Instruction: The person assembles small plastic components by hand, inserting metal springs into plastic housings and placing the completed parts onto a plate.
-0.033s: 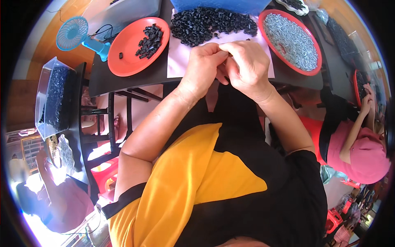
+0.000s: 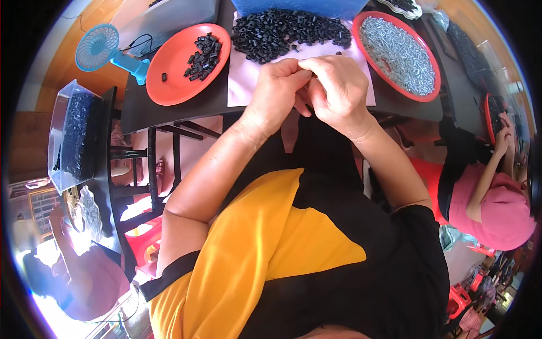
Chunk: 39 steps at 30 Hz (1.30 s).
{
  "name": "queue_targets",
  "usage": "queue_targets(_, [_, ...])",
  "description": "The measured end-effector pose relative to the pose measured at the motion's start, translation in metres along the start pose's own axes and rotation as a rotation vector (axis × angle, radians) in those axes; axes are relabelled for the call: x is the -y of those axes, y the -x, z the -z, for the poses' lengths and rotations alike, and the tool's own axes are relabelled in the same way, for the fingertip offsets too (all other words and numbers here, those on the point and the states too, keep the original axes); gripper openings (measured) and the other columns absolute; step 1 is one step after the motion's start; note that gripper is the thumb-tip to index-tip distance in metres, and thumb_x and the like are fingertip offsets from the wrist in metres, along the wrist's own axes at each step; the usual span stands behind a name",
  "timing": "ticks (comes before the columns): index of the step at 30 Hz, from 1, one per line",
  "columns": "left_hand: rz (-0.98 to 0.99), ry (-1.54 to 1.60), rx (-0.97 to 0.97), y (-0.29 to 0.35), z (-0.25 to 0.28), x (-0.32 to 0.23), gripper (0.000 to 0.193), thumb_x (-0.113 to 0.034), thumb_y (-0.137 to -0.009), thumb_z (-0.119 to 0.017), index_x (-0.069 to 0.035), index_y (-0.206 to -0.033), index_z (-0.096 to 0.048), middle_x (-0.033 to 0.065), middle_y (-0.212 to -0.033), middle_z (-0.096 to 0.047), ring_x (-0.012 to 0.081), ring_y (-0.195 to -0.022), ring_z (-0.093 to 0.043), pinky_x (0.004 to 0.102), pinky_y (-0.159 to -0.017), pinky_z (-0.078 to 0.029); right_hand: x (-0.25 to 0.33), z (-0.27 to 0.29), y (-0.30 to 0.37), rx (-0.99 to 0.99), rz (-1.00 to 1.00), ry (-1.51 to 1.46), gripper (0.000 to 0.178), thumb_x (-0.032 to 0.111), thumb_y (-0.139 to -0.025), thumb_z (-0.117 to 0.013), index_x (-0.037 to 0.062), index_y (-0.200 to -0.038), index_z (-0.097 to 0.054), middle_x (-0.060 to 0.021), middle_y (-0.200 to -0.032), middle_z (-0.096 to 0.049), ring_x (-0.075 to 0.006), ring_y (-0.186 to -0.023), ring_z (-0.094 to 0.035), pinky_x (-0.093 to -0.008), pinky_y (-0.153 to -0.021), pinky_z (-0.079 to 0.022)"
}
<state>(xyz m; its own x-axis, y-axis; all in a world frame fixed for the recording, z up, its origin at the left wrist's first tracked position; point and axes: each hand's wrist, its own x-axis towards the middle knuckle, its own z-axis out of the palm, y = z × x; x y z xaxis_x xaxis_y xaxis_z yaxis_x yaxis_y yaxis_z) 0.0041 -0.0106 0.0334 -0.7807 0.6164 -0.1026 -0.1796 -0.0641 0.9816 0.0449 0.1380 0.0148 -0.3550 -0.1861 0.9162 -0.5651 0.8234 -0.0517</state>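
Observation:
My left hand (image 2: 276,90) and my right hand (image 2: 339,90) meet over the near edge of a pink sheet (image 2: 241,82). Their fingertips are pinched together. Whatever lies between them is hidden or too small to make out. Just beyond the fingers spreads a heap of small black plastic parts (image 2: 265,37). To the left sits a red plate (image 2: 164,90) with a smaller group of black parts (image 2: 204,56) and one lone piece. At the right, a red tray (image 2: 433,93) holds many small silvery metal pieces (image 2: 398,53).
A blue fan (image 2: 97,48) stands at the far left, beside a clear bin (image 2: 169,17). A blue container (image 2: 299,7) borders the heap at the back. Another clear box (image 2: 73,135) of dark parts is further left. Other people (image 2: 497,209) work at both sides.

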Motion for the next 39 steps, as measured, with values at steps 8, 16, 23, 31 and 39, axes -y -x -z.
queue_targets(8, [0.019, -0.09, -0.01, -0.003, 0.008, -0.003, 0.019, -0.011, -0.097, -0.056, 0.005, -0.1, -0.066, 0.0101, -0.078, -0.067, 0.0162, -0.062, -0.065, 0.025, -0.05, -0.053, 0.002, -0.004, 0.001, -0.006, -0.04, -0.048, 0.036, -0.005, -0.065, -0.067, 0.0067, -0.099, -0.064, -0.0064, -0.078, -0.065, -0.0253, -0.071, -0.065, -0.0361, -0.063, -0.049])
queue_targets(16, [0.101, 0.04, 0.042, -0.008, 0.015, -0.008, 0.021, -0.013, -0.098, -0.055, 0.006, -0.1, -0.064, 0.0132, -0.081, -0.068, 0.0189, -0.066, -0.068, 0.0256, -0.051, -0.053, -0.002, 0.003, -0.004, 0.055, -0.263, -0.244, 0.034, -0.01, -0.068, -0.066, 0.0073, -0.096, -0.065, -0.0073, -0.081, -0.066, -0.0257, -0.07, -0.065, -0.0344, -0.062, -0.052])
queue_targets(23, [0.073, 0.09, -0.004, -0.012, 0.017, -0.007, 0.022, -0.012, -0.094, -0.06, 0.009, -0.101, -0.065, 0.015, -0.08, -0.068, 0.0202, -0.061, -0.067, 0.0261, -0.046, -0.051, -0.015, 0.009, -0.003, 0.136, -0.403, -0.334, 0.027, -0.009, -0.074, -0.067, 0.0045, -0.097, -0.066, -0.0081, -0.085, -0.07, -0.0222, -0.077, -0.069, -0.0308, -0.068, -0.055])
queue_targets(31, [0.059, 0.101, -0.059, -0.013, 0.013, -0.004, 0.02, -0.01, -0.094, -0.059, 0.008, -0.099, -0.065, 0.0161, -0.081, -0.068, 0.0206, -0.062, -0.067, 0.0261, -0.045, -0.051, -0.024, 0.002, -0.002, 0.094, -0.288, -0.253, 0.02, -0.003, -0.072, -0.071, 0.0065, -0.089, -0.064, -0.0071, -0.077, -0.063, -0.0267, -0.07, -0.063, -0.0348, -0.06, -0.05])
queue_targets(39, [0.034, 0.15, -0.002, -0.012, 0.013, -0.006, 0.02, -0.01, -0.096, -0.058, 0.008, -0.099, -0.065, 0.0148, -0.083, -0.069, 0.0194, -0.063, -0.067, 0.0262, -0.047, -0.051, -0.023, 0.002, 0.003, 0.12, -0.296, -0.273, 0.02, -0.002, -0.072, -0.072, 0.0066, -0.089, -0.065, -0.0062, -0.081, -0.063, -0.0248, -0.073, -0.064, -0.034, -0.062, -0.05])
